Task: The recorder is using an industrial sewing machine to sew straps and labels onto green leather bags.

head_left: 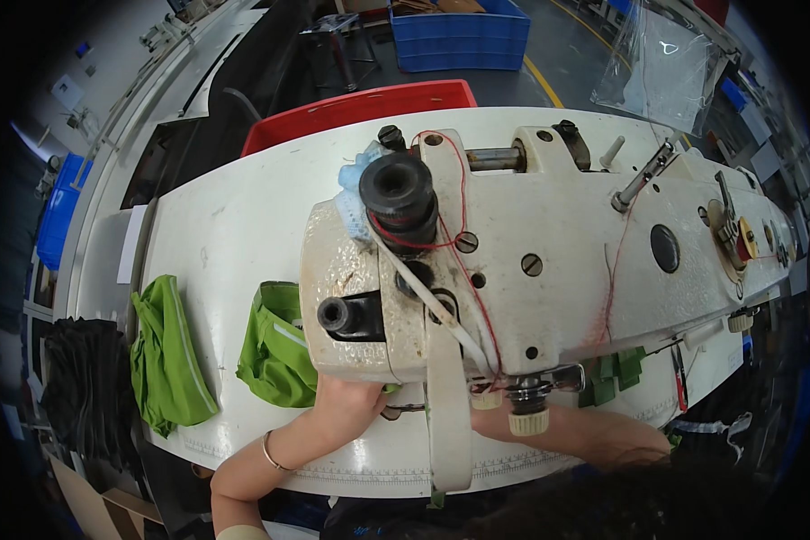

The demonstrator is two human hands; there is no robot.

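A white sewing machine (558, 261) with red thread fills the middle of the view. At its near left end my left hand (346, 405), wearing a thin bangle at the wrist, reaches under the machine head; its fingers are hidden. Just beyond that hand lies a bright green fabric piece (274, 364), partly covered by the machine; contact with the hand cannot be made out. From the right comes my right forearm (567, 436), passing below the machine arm, with the hand itself hidden behind the machine. Between the two hangs a pale strap-like strip (448, 414).
Another green fabric piece (171, 355) rests on the white table (234, 225), left of the machine. Dark folded cloth (85, 387) hangs beyond the left edge. Dark green pieces (616, 373) and red-handled snips (679, 387) lie right. A red bin (360, 103) stands behind.
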